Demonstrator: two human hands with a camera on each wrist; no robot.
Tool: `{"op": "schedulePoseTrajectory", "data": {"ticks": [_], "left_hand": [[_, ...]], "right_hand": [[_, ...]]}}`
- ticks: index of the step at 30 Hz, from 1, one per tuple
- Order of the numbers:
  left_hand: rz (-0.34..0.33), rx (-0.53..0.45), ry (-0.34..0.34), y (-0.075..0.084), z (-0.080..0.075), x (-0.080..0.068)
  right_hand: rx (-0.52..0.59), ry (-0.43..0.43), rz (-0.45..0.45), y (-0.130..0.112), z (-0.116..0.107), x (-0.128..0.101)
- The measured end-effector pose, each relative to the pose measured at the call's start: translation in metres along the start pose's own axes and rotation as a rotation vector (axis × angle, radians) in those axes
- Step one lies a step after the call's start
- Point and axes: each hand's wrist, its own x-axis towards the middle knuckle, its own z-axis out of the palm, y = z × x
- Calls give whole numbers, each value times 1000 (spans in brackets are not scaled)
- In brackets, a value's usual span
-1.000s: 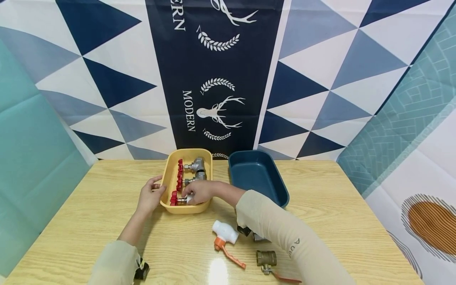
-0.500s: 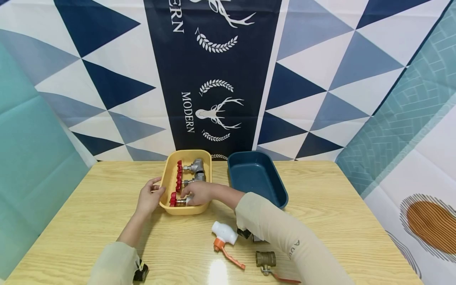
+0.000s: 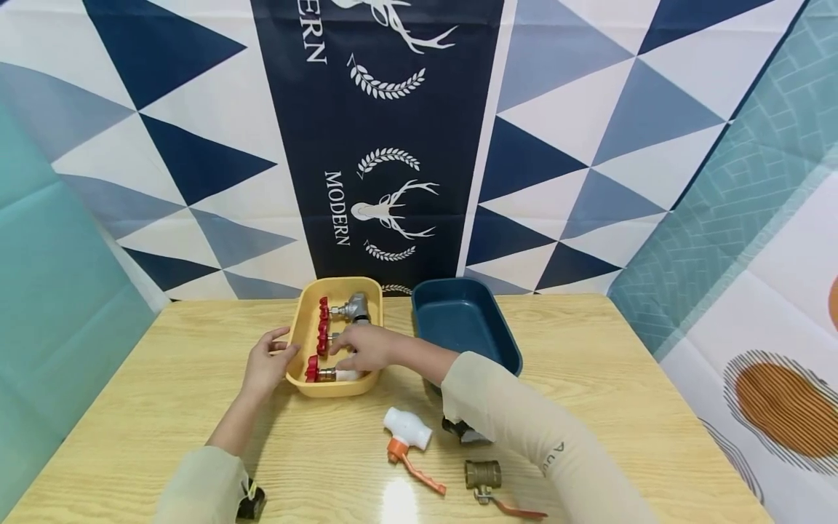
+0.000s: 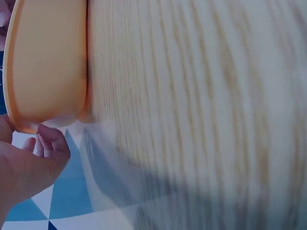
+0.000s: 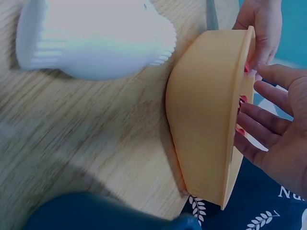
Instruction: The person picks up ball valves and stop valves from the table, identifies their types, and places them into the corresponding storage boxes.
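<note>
Two trays [image 3: 461,320] apart, left grip [image 3: 265,367] on rim [image 3: 297,313]

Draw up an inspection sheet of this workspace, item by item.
Surface: wood-grain table, glare near the front edge.
Job's things: yellow bin with three valves with red handwheels inside; white valve with orange handle and brass valve with red lever on the table; blue bin to the right.
Clutter: grey item partly hidden by the right sleeve; identity unclear.
Grippers: left hand pinches the yellow bin's rim; right hand is over that bin, fingers apart.
Cables: nothing seen.
Surroundings: triangle-and-deer backdrop behind, teal sheet at left.
</note>
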Motion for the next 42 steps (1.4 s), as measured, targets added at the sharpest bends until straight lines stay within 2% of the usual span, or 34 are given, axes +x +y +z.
{"op": "schedulePoseTrajectory", "data": {"ticks": [5,14,24,30,37,42], "left_hand": [[12,40,30,3,-2,-3],[23,37,85,18,-6,-9],[91,74,97,40,-6,-17],[145,62,50,55,4,-19],[165,74,-78,73,18,-24],[206,74,-129,82,31,-26]], "right_hand": [[29,60,31,2,-4,-12],[43,125,69,8,-16,-36],[36,183,92,14,-30,-67],[70,227,133,22,-37,-92],[81,274,136,37,-37,-118],[87,294,130,45,-35,-135]]}}
